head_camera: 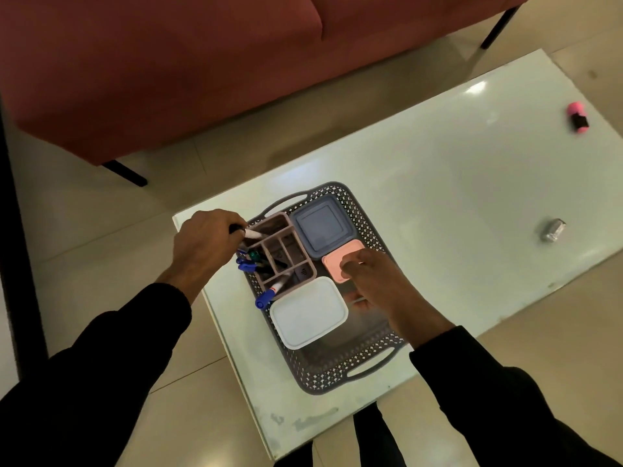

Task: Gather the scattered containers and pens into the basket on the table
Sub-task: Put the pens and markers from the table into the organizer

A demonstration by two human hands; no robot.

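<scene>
Down on the glossy pale glass table [438,183], the grey basket [367,365] sits near the near-left corner, its plastic walls pierced all over with a diamond lattice and a loop handle at each end. Inside, things are packed snugly. A mauve organiser [286,244], a smooth plastic tray split into small rectangular cells, takes the far-left part; pens stand and lean in its left-hand cells, blue caps [264,299] poking out over the rim. Next to it, at the far-right, lies a square blue-grey box [322,225] with rounded corners and a stepped lid. Just in front of that, a small pink box [337,262], matte lid, rounded corners. Nearer still, a white box [308,313], rounded rectangle, plain flat lid, touching the organiser's near edge.

The left hand [205,244] is over the organiser's left side, fingers curled tight around a white marker [251,234] with a dark end, its tip angled into the far-left cell. The right hand [374,281] hangs over the pink box, fingers loosely bent and pointing down at the lid (whether they actually touch or pinch it, I cannot tell).

Out on the table, well apart from the basket: a pink highlighter [578,116] with a dark band near the far-right edge, and a small crinkled silver object [553,230] lying alone on the right side. Both sleeves are black. Behind the table, a reddish fabric sofa [202,62] on thin black legs, cream tiled floor below.
</scene>
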